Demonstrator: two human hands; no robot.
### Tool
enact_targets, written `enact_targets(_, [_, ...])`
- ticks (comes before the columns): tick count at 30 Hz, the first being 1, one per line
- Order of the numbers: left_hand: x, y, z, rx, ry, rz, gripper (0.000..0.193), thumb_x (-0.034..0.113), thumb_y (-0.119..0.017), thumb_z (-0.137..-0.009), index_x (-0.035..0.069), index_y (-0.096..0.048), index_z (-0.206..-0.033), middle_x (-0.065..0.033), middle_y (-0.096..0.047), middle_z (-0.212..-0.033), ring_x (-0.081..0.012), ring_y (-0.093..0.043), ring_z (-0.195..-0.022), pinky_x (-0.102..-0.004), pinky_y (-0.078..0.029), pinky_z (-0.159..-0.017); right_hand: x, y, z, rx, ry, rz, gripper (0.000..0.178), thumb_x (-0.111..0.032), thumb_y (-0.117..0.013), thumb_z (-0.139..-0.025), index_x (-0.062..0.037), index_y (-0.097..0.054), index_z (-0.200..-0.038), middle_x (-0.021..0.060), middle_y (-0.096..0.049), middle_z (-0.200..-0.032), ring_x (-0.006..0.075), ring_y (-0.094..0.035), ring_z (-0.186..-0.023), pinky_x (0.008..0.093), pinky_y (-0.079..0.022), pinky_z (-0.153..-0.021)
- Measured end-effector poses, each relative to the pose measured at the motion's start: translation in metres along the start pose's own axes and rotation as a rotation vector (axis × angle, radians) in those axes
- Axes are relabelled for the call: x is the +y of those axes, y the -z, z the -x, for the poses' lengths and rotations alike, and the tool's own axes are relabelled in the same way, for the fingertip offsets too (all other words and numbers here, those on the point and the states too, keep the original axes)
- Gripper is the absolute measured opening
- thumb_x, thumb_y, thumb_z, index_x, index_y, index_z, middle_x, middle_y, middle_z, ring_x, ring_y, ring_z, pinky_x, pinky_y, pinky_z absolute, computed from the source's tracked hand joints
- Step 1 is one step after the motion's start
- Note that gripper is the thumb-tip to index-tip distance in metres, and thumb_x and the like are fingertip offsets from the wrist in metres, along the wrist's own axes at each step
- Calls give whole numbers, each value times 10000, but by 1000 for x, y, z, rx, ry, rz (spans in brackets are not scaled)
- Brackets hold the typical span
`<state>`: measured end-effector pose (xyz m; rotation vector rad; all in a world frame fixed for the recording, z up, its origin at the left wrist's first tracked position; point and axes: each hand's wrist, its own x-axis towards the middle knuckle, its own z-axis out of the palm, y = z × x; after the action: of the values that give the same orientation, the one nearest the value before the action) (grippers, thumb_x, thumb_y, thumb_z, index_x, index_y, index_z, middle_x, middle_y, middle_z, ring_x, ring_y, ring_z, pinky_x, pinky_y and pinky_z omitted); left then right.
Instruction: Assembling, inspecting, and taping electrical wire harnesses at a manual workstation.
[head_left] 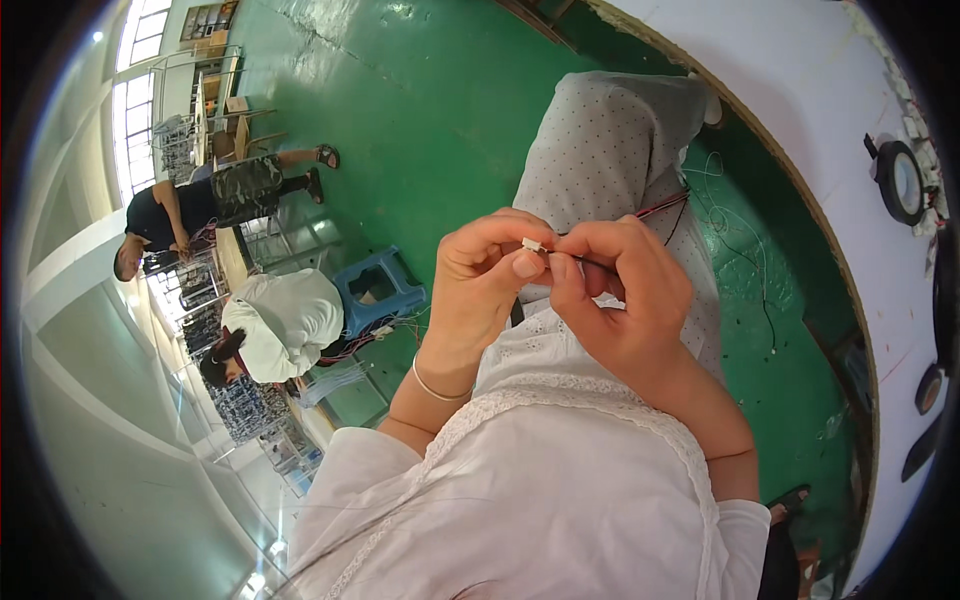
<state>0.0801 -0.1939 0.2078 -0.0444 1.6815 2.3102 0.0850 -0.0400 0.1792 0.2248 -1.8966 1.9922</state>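
Note:
Above my lap, both hands meet at fingertip height. Between thumb and forefinger, my left hand (pixel 487 265) pinches a small white plastic connector (pixel 532 244). My right hand (pixel 632 285) is closed on a thin black wire (pixel 572 258) whose end lies close to the connector. Whether the wire sits inside the connector is too small to tell. A bundle of red and black wires (pixel 662 205) runs over my dotted grey trousers beyond the right hand.
To the right is a white tabletop (pixel 810 110) with a black tape roll (pixel 901 182) and several small white pieces along its far edge. Loose wires hang over the green floor (pixel 430 130). At left, one person stands and another sits near a blue stool (pixel 375 290).

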Motion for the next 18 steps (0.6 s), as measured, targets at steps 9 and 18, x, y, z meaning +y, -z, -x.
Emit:
enact_targets(9, [0, 20, 7, -3, -28, 3, 171, 11, -675, -859, -26, -664, -1025, -122, -631, -996, -179, -640, -893, -312, -584, -781, -3, -24, 8, 22, -39, 47, 138, -2, -695, -757, -59, -597, -836, -6, -564, -695, 116, -479, -513, 264, -411, -488])
enact_targets(18, [-2, 25, 17, -1, -89, -34, 176, -3, -682, -843, -30, -667, -1016, -122, -630, -1007, -190, -636, -901, -315, -568, -803, -13, -21, 14, -30, -84, 17, 99, -19, -707, -795, -45, -625, -844, 12, -578, -695, 119, -496, -514, 261, -405, -478])
